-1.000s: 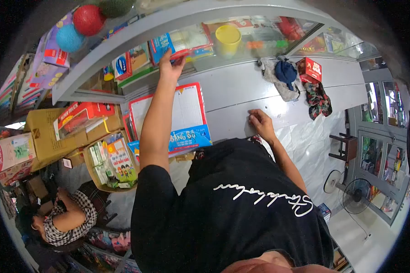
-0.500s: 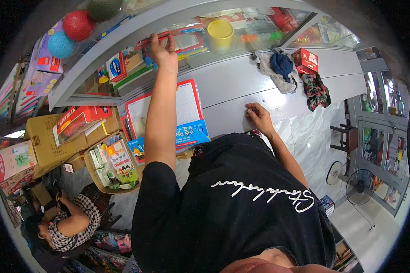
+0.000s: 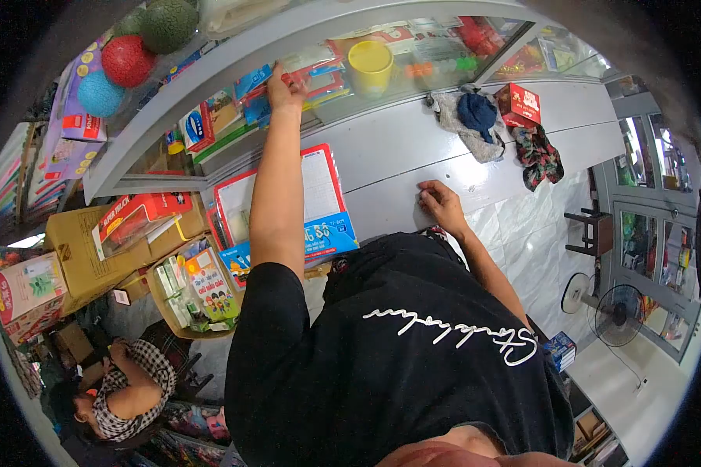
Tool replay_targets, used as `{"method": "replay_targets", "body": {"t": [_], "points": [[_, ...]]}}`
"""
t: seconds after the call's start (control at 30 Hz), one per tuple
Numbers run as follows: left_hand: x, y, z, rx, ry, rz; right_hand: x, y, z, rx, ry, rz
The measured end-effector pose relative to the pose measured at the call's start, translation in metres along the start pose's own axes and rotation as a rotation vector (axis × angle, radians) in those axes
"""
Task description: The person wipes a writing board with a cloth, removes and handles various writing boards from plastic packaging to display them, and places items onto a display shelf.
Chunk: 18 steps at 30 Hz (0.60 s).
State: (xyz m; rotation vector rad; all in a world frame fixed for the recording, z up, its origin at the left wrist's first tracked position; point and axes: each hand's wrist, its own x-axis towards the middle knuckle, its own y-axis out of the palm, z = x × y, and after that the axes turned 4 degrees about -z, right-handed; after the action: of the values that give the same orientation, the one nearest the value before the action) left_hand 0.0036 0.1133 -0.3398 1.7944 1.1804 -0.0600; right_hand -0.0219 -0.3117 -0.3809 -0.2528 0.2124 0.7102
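My left hand (image 3: 286, 95) reaches into the glass display case, its fingers closed at a plastic-wrapped, red-framed writing board (image 3: 331, 81) with a blue label. Part of the grip is hidden by the hand itself. Beside it stands a yellow-lidded tub (image 3: 371, 68). Under my left forearm, a larger red-framed writing board (image 3: 319, 183) with a blue printed band lies on the grey counter (image 3: 397, 165). My right hand (image 3: 442, 204) rests at the counter's near edge, fingers loosely bent and apart, holding nothing.
Grey cloth with a blue bundle (image 3: 477, 114), a red box (image 3: 519, 106) and patterned fabric (image 3: 537, 156) lie on the right. Cartons, a toy truck box (image 3: 144, 214) and a booklet box (image 3: 210, 288) stand left. Another person (image 3: 128, 389) sits lower left. A fan (image 3: 617, 314) stands right.
My left hand has shifted slightly right and its fingers have curled in at the wrapped board, whose blue label now shows. My right hand stays put. The other person has shifted posture.
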Motion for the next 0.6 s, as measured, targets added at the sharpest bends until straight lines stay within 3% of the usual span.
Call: {"method": "replay_targets", "body": {"t": [0.13,0.33,0.6], "points": [[0.01,-0.001,-0.006,0.072,0.052,-0.017,0.002,0.0,-0.003,0.044,0.034,-0.003],[-0.042,0.033,-0.046,0.131,0.272,-0.093,0.003,0.0,-0.003,0.065,0.042,-0.001],[-0.061,0.008,-0.101,0.188,0.373,0.066,0.003,-0.002,0.004,0.014,0.091,0.019]]}}
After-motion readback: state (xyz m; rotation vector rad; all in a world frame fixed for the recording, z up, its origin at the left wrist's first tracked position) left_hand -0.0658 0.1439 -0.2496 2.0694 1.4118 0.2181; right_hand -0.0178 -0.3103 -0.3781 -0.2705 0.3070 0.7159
